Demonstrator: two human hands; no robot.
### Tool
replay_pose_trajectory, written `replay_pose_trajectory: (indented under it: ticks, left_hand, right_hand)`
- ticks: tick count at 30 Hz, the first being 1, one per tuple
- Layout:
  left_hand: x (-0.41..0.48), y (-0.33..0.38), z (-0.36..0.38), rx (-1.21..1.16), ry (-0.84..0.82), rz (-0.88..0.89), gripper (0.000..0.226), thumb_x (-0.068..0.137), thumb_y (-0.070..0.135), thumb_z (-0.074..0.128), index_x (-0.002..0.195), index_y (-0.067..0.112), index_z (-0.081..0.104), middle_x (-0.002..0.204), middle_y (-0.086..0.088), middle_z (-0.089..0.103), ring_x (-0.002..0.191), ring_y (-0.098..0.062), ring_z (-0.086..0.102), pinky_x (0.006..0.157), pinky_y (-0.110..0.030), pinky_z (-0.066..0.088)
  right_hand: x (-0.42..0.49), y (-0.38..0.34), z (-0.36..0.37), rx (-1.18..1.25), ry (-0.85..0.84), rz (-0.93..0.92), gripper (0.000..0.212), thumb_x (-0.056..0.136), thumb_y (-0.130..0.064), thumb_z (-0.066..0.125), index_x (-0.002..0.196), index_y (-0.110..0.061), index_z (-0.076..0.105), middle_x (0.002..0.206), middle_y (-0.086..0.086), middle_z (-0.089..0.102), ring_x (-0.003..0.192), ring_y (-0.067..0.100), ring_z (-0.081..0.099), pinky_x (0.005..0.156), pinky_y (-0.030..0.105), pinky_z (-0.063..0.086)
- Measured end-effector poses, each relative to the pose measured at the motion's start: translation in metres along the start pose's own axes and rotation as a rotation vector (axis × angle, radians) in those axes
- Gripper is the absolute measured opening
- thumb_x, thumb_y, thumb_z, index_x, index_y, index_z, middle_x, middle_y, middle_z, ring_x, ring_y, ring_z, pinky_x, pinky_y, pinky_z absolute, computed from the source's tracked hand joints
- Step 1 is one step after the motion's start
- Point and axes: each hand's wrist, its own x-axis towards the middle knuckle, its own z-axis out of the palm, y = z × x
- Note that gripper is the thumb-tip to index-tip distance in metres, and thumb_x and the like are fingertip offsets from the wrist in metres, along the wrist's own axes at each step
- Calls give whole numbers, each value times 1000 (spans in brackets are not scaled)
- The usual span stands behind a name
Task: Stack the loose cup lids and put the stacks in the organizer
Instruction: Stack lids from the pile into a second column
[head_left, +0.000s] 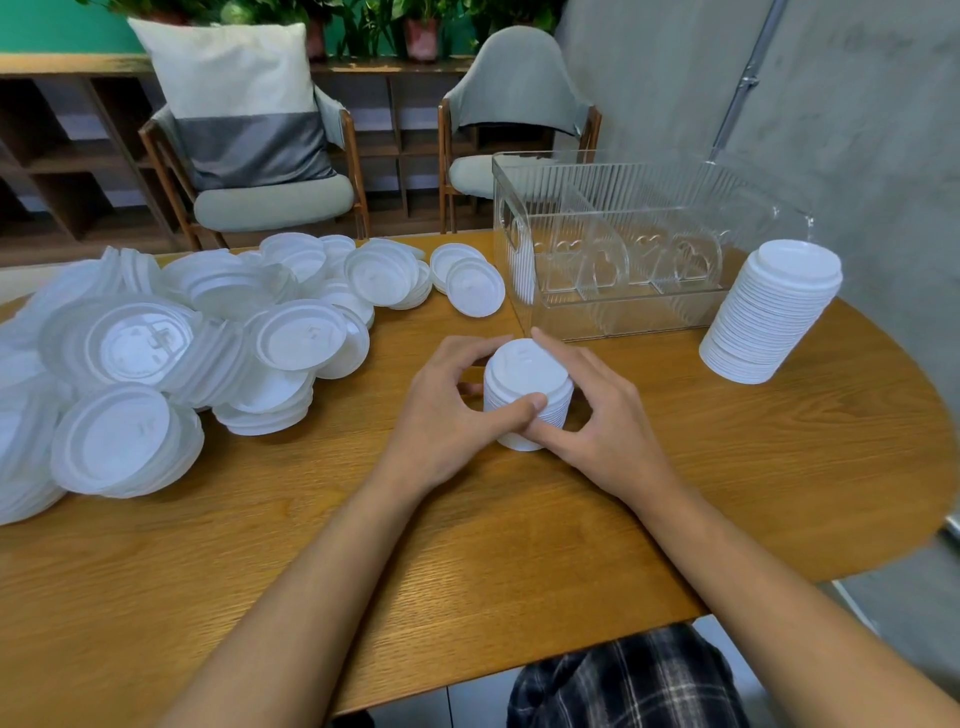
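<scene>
A short stack of white cup lids stands on the wooden table in front of me. My left hand grips its left side, thumb across the front. My right hand cups the right side, fingers curled round the back and thumb at the base. A taller finished lid stack stands at the right, beside the clear plastic organizer, whose ribbed compartments look bare. A big heap of loose white lids covers the table's left side.
Two loose lids lie just left of the organizer. Two chairs stand behind the table, one with a cushion. The table's rounded edge runs down the right side, with a grey wall beyond.
</scene>
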Motion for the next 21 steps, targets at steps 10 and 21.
replay_pose_trajectory:
  ticks: [10, 21]
  left_hand:
    - [-1, -16, -7, 121, 38, 82, 54, 100, 56, 53, 140, 23, 64, 132, 12, 63, 128, -5, 58, 103, -30, 50]
    - [48, -45, -4, 627, -10, 101, 48, 101, 23, 63, 148, 14, 56, 157, -1, 49, 145, -16, 43, 119, -35, 39]
  right_hand:
    - [-1, 0, -6, 0, 59, 70, 83, 82, -50, 84, 154, -28, 50, 140, -14, 58, 132, -4, 50, 105, 9, 39]
    - [7, 8, -4, -32, 126, 164, 80, 84, -47, 84, 153, -34, 45, 144, -17, 50, 127, -8, 41, 95, -5, 29]
